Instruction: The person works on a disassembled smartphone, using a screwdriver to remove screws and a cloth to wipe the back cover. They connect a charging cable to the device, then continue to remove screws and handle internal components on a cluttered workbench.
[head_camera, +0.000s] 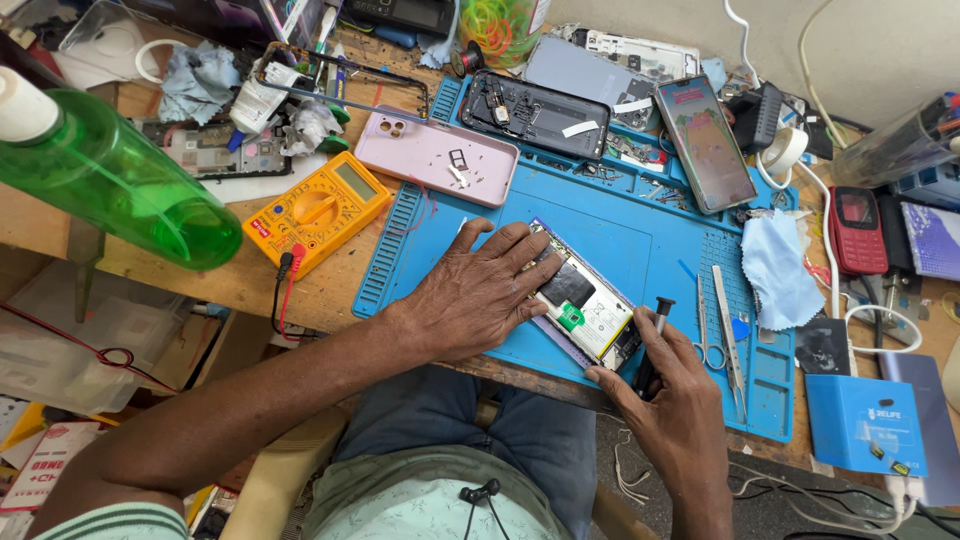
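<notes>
Left hand (478, 296) lies flat, palm down, fingers spread across the opened phone (585, 297) at the centre of the frame, pinning it to the blue mat (610, 225); nothing is grasped, the grip is loose and pressing. Right hand (668, 392) comes up from the lower right, wrist bent, fingers wrapped around a black screwdriver (652, 345) held nearly upright, its tip down at the phone's lower right corner. The phone sits tilted, back removed, showing a black battery area, white panels and a small green part. Count around it: one pink back cover (436, 157) at the upper middle, one black phone frame (533, 113) above it, one lit phone (705, 142) at the upper right, one red keypad phone (857, 230) at the right edge. One orange meter (317, 210) sits left of the mat, one green bottle (115, 180) at the upper left. Two pairs of tweezers (727, 335) lie on the mat just right of the screwdriver.
</notes>
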